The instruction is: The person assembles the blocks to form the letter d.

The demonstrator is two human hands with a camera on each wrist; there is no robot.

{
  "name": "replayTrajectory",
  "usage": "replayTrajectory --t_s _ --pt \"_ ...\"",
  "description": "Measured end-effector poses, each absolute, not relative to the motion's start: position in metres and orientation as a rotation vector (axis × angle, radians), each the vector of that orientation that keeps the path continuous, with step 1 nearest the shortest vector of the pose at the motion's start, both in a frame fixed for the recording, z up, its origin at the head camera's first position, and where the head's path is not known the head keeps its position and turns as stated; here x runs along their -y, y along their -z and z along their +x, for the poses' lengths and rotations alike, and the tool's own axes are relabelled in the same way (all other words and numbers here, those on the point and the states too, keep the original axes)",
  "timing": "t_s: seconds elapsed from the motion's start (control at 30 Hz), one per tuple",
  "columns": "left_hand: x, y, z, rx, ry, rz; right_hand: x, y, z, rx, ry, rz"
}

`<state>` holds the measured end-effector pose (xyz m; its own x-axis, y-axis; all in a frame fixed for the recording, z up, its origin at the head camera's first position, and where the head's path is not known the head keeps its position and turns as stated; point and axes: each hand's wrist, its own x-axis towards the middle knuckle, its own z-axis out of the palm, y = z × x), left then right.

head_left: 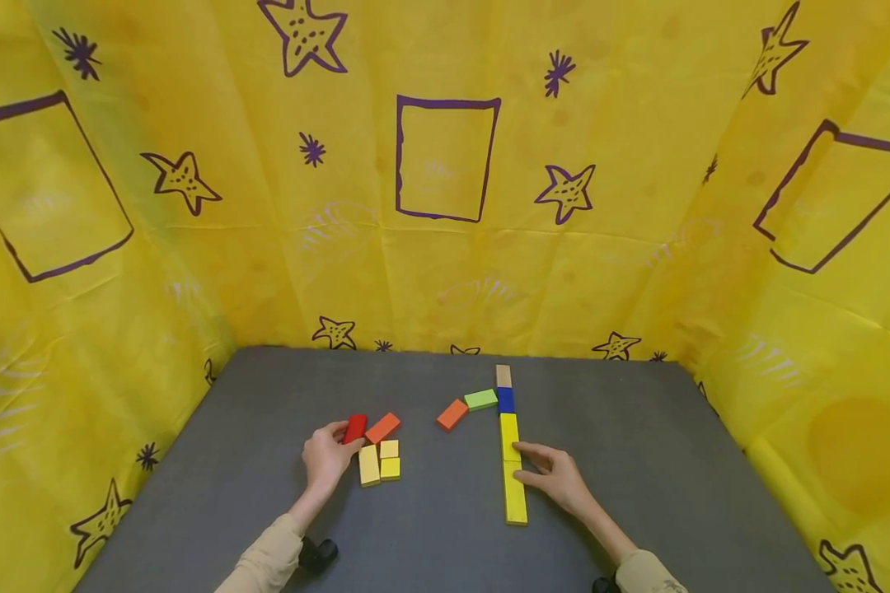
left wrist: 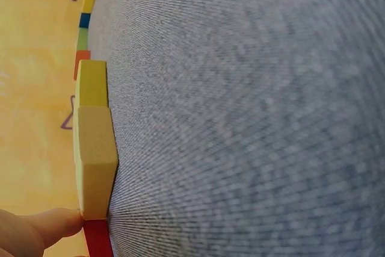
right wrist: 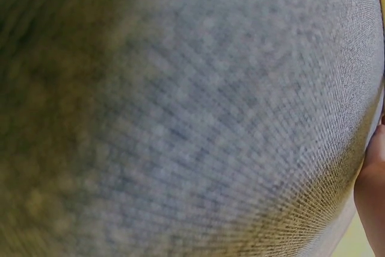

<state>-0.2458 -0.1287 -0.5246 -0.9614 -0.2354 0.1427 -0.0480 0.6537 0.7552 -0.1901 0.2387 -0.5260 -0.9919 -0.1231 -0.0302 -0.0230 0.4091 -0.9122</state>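
Note:
On the left of the grey table, my left hand pinches a red block between thumb and fingers. The left wrist view shows the thumb beside that red block and a cream block. Just right of it sit an orange block, a long cream block, a small cream block and a small yellow block. My right hand has its fingertips against the right side of two long yellow blocks, the far one and the near one.
Beyond the yellow blocks, a blue block and a tan block continue the row. A green block and another orange block branch off leftward. Yellow patterned cloth walls the table at back and sides.

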Motion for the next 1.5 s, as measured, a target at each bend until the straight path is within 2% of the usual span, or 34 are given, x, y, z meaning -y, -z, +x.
replayTrajectory --t_s 0.13,0.33,0.6,1.0,1.5 --pt "0.13 0.526 -0.245 2.63 1.234 0.275 -0.244 0.546 -0.198 -2.554 1.669 -0.15" --pt "0.127 0.518 -0.239 2.564 1.264 0.323 -0.244 0.547 -0.198 -2.541 1.674 -0.167" --pt "0.08 0.492 -0.228 2.522 1.428 0.163 -0.247 0.545 -0.196 -2.518 1.703 -0.146" --pt "0.023 0.516 -0.221 2.647 1.354 -0.051 -0.248 0.549 -0.196 -2.527 1.687 -0.141" --pt "0.013 0.533 -0.22 2.609 1.307 -0.132 -0.246 0.545 -0.197 -2.52 1.698 -0.143"
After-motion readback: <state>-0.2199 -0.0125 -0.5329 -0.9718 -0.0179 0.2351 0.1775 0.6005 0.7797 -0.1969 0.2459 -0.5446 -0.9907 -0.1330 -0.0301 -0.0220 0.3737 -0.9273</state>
